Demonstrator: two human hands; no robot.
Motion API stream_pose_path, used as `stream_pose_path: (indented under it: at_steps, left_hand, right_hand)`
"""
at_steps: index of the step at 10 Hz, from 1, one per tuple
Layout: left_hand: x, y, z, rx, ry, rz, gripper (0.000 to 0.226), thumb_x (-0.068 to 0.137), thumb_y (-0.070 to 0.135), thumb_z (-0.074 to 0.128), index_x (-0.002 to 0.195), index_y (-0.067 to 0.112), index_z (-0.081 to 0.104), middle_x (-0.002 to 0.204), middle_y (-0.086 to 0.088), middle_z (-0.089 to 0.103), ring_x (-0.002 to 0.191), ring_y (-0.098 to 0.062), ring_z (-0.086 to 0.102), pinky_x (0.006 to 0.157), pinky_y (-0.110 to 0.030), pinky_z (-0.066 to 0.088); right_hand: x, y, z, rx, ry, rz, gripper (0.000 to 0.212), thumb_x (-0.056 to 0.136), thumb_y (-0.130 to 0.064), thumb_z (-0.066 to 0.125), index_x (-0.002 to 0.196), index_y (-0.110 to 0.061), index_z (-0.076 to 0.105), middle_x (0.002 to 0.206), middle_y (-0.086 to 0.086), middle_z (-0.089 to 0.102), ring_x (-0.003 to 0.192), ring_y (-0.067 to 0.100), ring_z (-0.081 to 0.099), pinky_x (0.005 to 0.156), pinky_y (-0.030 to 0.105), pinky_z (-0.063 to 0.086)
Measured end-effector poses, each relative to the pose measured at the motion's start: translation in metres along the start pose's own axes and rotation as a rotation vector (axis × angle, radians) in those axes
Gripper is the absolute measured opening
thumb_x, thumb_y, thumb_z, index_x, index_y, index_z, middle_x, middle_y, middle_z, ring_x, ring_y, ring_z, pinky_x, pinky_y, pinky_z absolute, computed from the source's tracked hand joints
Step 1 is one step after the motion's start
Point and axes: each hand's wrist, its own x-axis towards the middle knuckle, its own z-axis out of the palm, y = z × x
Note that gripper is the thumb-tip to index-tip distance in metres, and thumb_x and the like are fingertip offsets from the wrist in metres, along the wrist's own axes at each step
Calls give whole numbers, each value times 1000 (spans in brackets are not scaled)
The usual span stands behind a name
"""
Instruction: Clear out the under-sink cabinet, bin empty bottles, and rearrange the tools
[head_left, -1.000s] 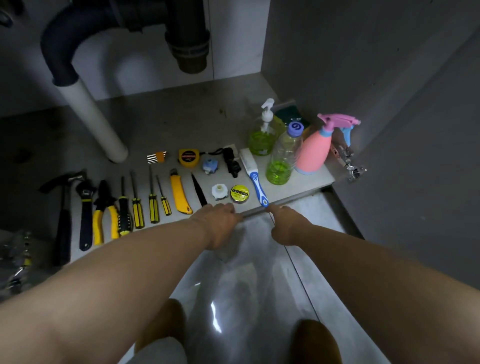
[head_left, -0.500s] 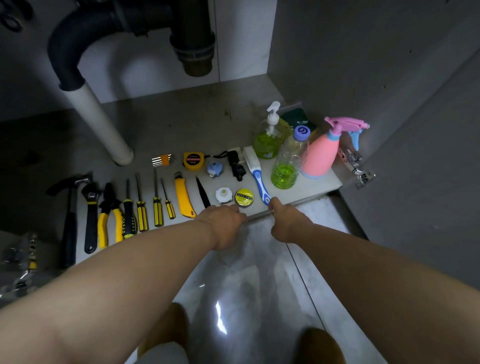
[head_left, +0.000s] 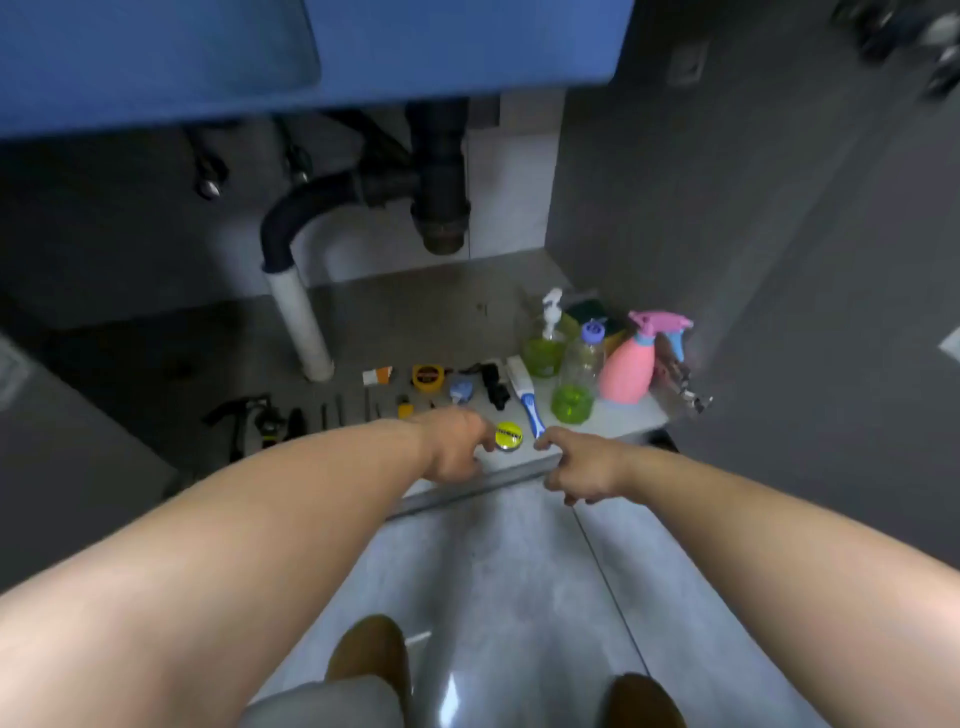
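spray bottle: pink
tin: yellow, black stripe
brush: blue, white
tape: yellow
soap: green
my shoes: brown

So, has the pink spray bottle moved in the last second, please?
No. The pink spray bottle stands where it did, right of the green-liquid bottle by the cabinet wall; only the camera shifted.

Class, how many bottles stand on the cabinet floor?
3, all at the right end: a pump bottle at the back, a purple-capped bottle in front, a pink spray bottle rightmost. More may hide behind.
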Motion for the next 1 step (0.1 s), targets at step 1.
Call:
stream_pose_path:
  at_steps: [1]
  left_hand:
    - [-51, 19, -28, -48, 33, -33, 43, 98, 31, 57, 140, 27, 56, 133, -2, 64, 121, -24, 60, 101, -34, 50]
  right_hand:
    - [-64, -27, -21, 17, 56, -147, 43, 93, -22, 59, 135, -23, 49, 104, 13, 70, 84, 24, 71, 65, 29, 50]
